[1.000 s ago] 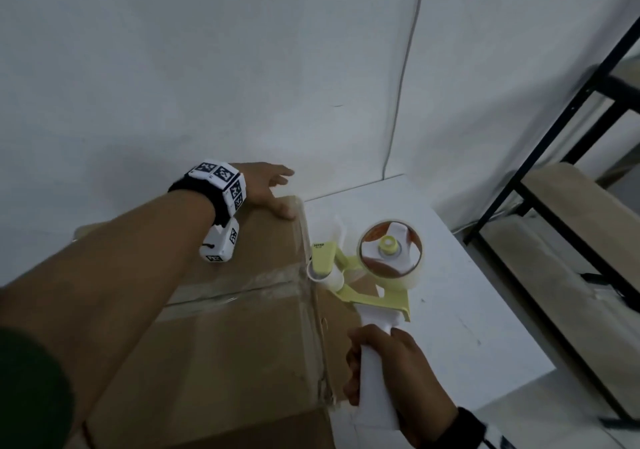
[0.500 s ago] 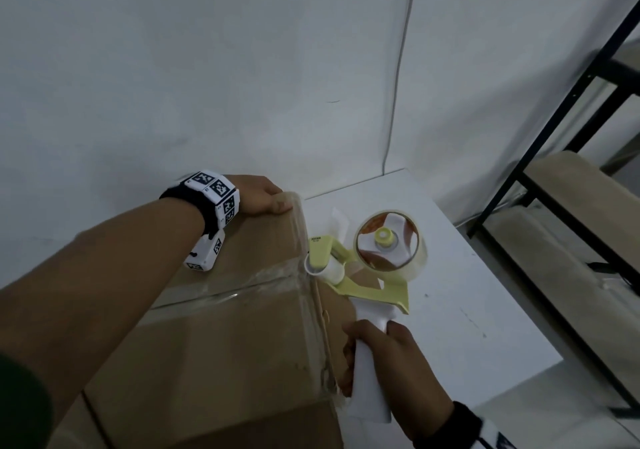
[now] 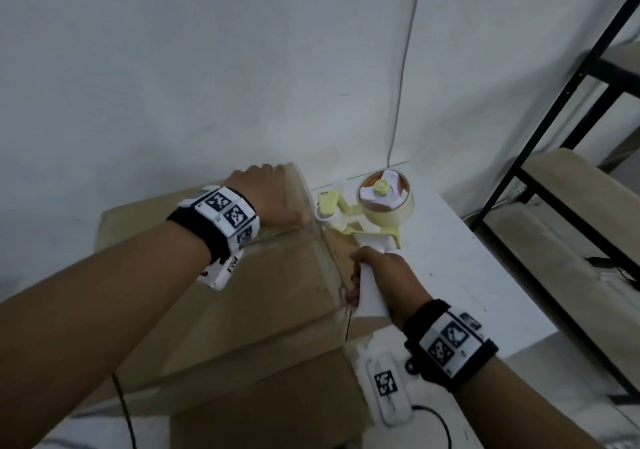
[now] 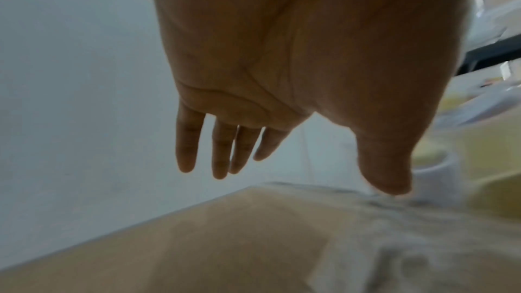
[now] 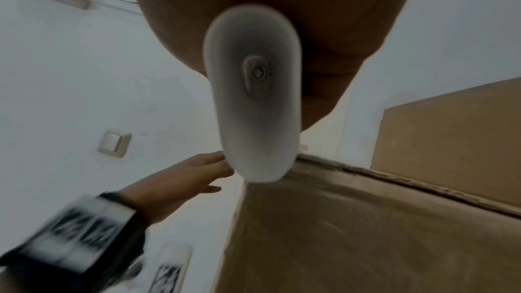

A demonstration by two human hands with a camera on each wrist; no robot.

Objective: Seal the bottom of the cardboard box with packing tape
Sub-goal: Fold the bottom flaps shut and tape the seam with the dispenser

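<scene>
Cardboard box (image 3: 249, 296) is the landmark, lying on the white counter (image 3: 460, 275) with a strip of clear tape (image 3: 291, 237) across its top face. Over its far top edge the left hand (image 3: 266, 195) hangs with fingers straight and relaxed, holding nothing. At the box's right upper edge sits the yellow tape dispenser (image 3: 367, 213) with its roll. Right of the box, the right hand (image 3: 384, 282) is curled round the dispenser's white handle (image 3: 370, 289). Farther right stands a black-framed shelf (image 3: 554, 171).
</scene>
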